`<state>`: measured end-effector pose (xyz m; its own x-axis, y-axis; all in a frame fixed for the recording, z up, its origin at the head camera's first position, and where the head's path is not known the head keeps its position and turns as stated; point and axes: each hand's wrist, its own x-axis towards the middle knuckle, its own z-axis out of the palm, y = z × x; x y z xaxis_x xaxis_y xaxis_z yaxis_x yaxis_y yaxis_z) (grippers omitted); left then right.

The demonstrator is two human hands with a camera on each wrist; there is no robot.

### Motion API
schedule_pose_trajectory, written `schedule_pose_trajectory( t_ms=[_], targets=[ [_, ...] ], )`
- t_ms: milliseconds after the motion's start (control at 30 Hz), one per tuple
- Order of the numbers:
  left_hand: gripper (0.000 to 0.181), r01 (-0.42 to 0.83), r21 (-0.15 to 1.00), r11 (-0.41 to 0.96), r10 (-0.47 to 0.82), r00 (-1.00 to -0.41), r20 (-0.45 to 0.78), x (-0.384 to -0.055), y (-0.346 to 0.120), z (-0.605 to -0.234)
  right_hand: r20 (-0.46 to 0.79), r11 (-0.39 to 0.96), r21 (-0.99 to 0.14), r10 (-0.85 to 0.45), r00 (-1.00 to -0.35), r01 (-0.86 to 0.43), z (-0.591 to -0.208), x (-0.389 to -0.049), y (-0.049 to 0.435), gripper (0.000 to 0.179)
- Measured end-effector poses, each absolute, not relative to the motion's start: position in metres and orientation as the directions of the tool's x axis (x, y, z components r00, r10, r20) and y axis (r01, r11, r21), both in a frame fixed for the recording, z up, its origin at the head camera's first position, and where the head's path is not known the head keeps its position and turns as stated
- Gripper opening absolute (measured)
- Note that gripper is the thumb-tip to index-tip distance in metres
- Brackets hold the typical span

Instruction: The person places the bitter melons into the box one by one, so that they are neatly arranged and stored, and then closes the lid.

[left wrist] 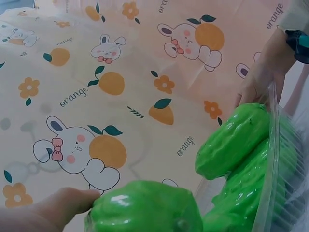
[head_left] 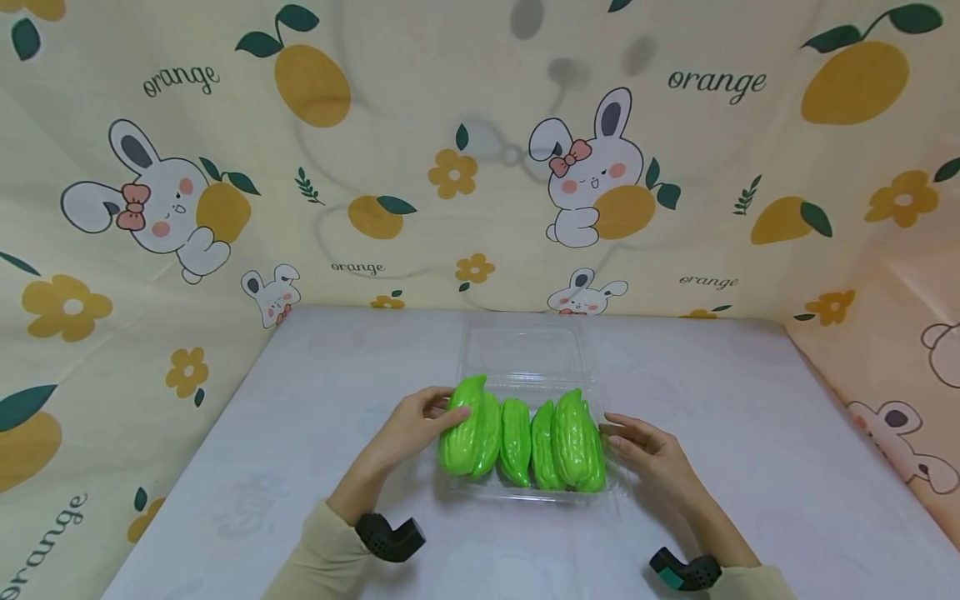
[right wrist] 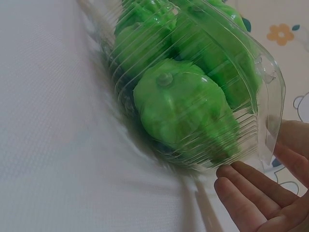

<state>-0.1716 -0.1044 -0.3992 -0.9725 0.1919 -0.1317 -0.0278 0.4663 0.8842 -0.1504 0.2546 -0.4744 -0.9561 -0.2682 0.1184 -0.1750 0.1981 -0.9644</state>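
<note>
A clear plastic clamshell box (head_left: 525, 495) lies with its lid (head_left: 522, 350) folded back. Several glossy, ridged green bitter melons (head_left: 515, 442) fill it side by side. My left hand (head_left: 422, 421) grips the leftmost bitter melon (head_left: 462, 433), thumb over its top and fingers behind it, partly hidden. That melon sits high over the box's left side and fills the bottom of the left wrist view (left wrist: 145, 208). My right hand (head_left: 648, 450) is at the box's right end, its fingers (right wrist: 246, 186) extended at the ribbed wall and rim, holding no melon.
A white-covered table (head_left: 300, 467) lies under the box. Cloth printed with rabbits and oranges (head_left: 420, 100) hangs behind and along both sides. Each wrist carries a black camera (head_left: 390, 537).
</note>
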Motion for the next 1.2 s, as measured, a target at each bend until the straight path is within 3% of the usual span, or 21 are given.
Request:
schedule_pose_trajectory(
  t_ms=[1200],
  targets=[
    [0.054,0.043,0.887,0.461,0.268,-0.959,-0.092,-0.176,-0.070,-0.400,0.115,0.196,-0.965,-0.270,-0.956,-0.172,-0.474,-0.150,0.255,0.046]
  ],
)
